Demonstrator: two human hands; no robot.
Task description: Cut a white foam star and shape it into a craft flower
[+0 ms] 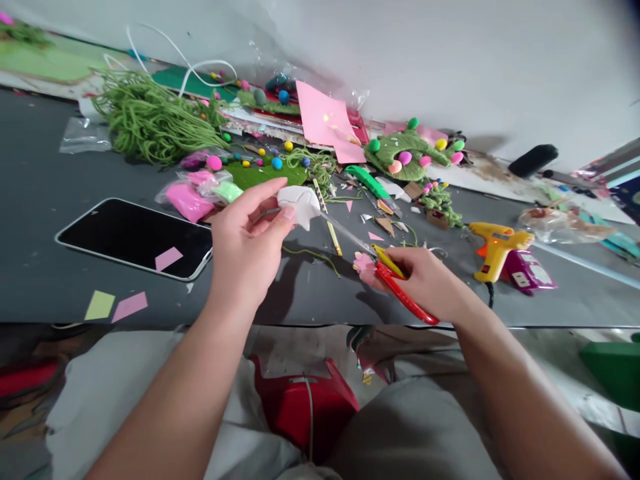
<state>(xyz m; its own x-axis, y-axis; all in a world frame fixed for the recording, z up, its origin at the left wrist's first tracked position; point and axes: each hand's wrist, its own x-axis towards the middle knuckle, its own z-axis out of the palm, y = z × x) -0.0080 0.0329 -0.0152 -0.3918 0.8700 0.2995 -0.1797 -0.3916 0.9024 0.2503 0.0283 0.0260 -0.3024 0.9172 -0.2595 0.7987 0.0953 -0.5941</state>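
Observation:
Above the middle of the dark table, my left hand (255, 237) pinches a white star-shaped piece (301, 205) between thumb and fingers. Lower right, my right hand (425, 277) is closed around scissors with red and yellow handles (407, 297). The blades point up and left, with their tips near the star's right edge; whether they touch it I cannot tell. A pink flower-like piece (366, 268) shows beside the scissors' pivot. Behind the blades lies a striped pencil-like stick (329, 223), with small paper scraps to its right.
A black phone (133, 237) lies at the left, with green yarn (155, 117) behind it. Pink clay packets (190, 200) are near my left hand. A green cutter (367, 181), a decorated green felt piece (400, 157) and a yellow glue gun (497, 250) lie farther right. A red stool (305, 407) stands below.

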